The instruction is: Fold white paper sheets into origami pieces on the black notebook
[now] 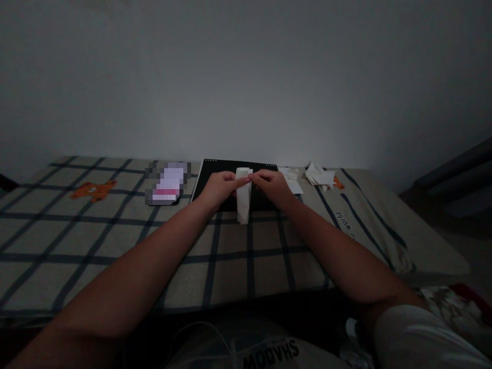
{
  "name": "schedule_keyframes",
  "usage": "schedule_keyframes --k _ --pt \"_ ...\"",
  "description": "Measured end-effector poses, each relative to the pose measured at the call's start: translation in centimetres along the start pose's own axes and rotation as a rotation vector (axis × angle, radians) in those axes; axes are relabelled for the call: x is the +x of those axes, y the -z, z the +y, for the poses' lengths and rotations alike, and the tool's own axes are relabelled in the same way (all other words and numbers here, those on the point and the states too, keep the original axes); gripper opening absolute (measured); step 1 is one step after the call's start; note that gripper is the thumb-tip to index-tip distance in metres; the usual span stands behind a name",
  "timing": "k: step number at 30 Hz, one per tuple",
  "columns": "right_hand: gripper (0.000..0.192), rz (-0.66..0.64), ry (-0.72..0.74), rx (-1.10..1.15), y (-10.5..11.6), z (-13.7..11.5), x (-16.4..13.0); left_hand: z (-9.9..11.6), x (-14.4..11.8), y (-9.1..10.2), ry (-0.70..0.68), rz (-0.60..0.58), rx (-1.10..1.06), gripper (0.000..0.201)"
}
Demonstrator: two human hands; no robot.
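Nearest the camera, at the bottom edge, lies a pale shirt (269,353) with dark lettering, and a thin white cord (215,333) loops across it. From there both bare forearms reach forward over a bed (115,241) covered in a beige sheet with a dark blue check.

Farther out, the two hands meet above the middle of the bed. The left hand (219,187) and the right hand (273,185) each pinch the upper end of a folded white paper strip (243,197), fingers closed on it from either side, thumbs and fingertips nearly touching one another at the top fold. The strip hangs down towards the near side, its lower end over the checked sheet.

Beneath and behind the hands lies a flat black board (215,171), its far edge showing a row of small dots. Left of it sits a blurred, pixelated object (168,183), and farther left an orange bear print (93,190) marks the sheet. Right of the board lie a flat white sheet (292,179) and, beyond it, a small heap of crumpled white paper (320,175). A plain grey wall (246,77) closes the far side.
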State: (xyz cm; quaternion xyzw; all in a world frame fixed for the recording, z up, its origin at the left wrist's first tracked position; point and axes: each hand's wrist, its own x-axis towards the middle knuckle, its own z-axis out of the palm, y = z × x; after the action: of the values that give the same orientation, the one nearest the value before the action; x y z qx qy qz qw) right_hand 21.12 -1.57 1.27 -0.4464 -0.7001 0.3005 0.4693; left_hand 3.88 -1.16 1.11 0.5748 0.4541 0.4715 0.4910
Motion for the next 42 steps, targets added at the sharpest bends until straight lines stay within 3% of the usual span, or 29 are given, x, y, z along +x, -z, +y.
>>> schedule_keyframes --k 12,16,28,34,42 --pt "0.024 0.06 0.011 -0.015 -0.13 0.8 0.37 -0.53 0.19 0.05 -0.058 -0.038 0.013 0.04" --pt "0.025 0.071 0.003 -0.025 -0.04 0.86 0.37 -0.72 0.56 0.28 -0.109 0.014 -0.03 0.038" --pt "0.033 0.005 -0.019 0.035 -0.18 0.16 0.02 -0.37 0.07 0.36 -0.248 0.197 0.202 0.032" --pt "0.03 -0.001 -0.015 0.009 -0.32 -0.03 0.02 -0.52 -0.22 0.27 -0.305 0.213 0.277 0.034" --pt "0.032 -0.016 0.002 -0.048 -0.11 0.25 -0.02 0.03 -0.17 0.04 -0.182 0.151 0.049 0.025"
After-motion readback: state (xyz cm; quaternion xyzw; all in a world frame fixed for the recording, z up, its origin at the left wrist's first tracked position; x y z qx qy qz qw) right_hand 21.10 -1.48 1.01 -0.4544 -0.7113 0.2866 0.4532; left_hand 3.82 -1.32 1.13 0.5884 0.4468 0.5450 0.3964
